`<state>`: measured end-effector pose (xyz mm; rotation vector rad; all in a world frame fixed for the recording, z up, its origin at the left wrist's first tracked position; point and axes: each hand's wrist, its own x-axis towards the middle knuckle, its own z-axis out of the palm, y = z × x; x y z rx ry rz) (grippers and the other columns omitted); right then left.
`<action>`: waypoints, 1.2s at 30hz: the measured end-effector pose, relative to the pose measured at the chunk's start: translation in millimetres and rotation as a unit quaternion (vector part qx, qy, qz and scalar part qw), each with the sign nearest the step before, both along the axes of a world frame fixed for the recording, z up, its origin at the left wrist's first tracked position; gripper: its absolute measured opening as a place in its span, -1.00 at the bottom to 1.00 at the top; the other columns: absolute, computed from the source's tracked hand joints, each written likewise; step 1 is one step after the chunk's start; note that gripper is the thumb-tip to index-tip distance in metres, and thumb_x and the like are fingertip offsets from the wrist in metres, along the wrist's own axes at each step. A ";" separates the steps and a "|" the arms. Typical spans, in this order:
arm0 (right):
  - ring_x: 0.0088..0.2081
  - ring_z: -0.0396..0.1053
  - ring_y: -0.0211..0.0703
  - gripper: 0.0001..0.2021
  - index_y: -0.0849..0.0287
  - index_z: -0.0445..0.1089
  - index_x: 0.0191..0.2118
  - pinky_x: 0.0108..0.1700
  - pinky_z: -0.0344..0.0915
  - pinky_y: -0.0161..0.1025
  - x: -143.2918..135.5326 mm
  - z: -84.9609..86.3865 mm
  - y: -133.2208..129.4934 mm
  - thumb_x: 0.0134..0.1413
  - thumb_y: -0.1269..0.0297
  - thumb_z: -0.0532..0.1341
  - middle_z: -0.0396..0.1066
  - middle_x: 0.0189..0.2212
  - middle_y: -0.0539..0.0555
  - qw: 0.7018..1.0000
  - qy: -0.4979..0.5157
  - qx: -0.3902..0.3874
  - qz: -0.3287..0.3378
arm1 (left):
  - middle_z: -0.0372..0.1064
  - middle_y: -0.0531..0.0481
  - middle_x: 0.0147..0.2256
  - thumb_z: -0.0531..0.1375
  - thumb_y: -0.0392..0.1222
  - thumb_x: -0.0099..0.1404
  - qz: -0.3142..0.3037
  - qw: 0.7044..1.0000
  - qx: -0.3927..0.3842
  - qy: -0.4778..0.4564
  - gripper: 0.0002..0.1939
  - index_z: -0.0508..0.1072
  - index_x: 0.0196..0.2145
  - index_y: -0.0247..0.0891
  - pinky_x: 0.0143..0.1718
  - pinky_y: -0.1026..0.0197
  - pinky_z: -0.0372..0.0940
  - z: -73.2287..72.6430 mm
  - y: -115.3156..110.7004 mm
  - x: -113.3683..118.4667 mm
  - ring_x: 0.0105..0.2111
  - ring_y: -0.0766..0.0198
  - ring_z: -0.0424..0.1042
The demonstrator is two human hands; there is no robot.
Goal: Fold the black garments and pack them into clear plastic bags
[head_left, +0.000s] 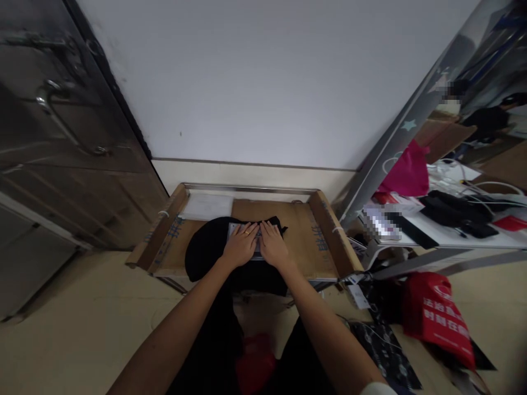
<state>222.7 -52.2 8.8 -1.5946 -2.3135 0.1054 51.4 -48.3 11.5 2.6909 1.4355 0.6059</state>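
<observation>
a smooth white wall [263, 82] fills the back, with a dull metal door [41, 131] to the left, its curved handle [68, 123] shiny. at the right stands a white desk [447, 241] strewn with things, a crinkled red bag [438, 312] on the floor beside it. in front, a low stand lined with brown cardboard [307, 241], stiff and folded up at both ends, bears a thin white sheet [208, 207] near the back and a soft-looking black cloth [203, 249], rounded at its left end. the left hand [240, 245] and right hand [273, 247] lie flat, close together, fingers stretched, on a pale flat piece [257, 253] over that cloth; neither seems clamped. pressing or smoothing appears to be the step in hand, and the next move calls for light, even fingers. the piece looks straight-edged; its material i cannot tell. smallest, a gold-coloured ring [247, 233] circles a left finger.
</observation>
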 end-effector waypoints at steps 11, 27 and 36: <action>0.44 -0.05 0.12 -0.41 0.42 0.07 0.40 0.43 -0.14 0.12 -3.5 -2.9 0.0 0.40 0.18 -0.09 0.06 0.40 0.32 1.000 -0.005 0.006 -0.019 | 0.10 -0.04 0.38 -0.05 -0.17 0.46 -0.032 0.998 -0.061 0.001 -0.43 0.14 0.39 -0.10 0.38 -0.23 -0.07 0.9 11.5 -15.2 0.41 0.04 0.00; 0.28 0.16 0.12 -0.45 0.33 0.24 0.29 0.37 -0.07 0.04 -11.7 17.4 7.8 0.25 0.19 0.12 0.28 0.24 0.32 0.997 0.032 -0.031 -0.066 | 0.56 -0.15 -0.05 0.05 -0.26 0.29 0.199 0.837 -0.029 -0.509 -0.67 0.52 -0.07 -0.25 0.17 -0.01 0.32 -18.3 25.5 -44.2 0.03 0.14 0.51; 0.08 0.27 0.20 -0.72 0.22 0.58 -0.14 0.10 0.18 0.04 -11.4 52.5 35.6 0.18 0.20 0.20 0.47 -0.06 0.32 0.992 -0.028 -0.086 -0.089 | 0.58 -0.13 -0.19 0.08 -0.20 0.25 0.238 0.747 -0.057 -0.619 -0.80 0.45 -0.22 -0.26 0.08 0.06 0.36 -20.4 29.8 -49.1 -0.08 0.18 0.55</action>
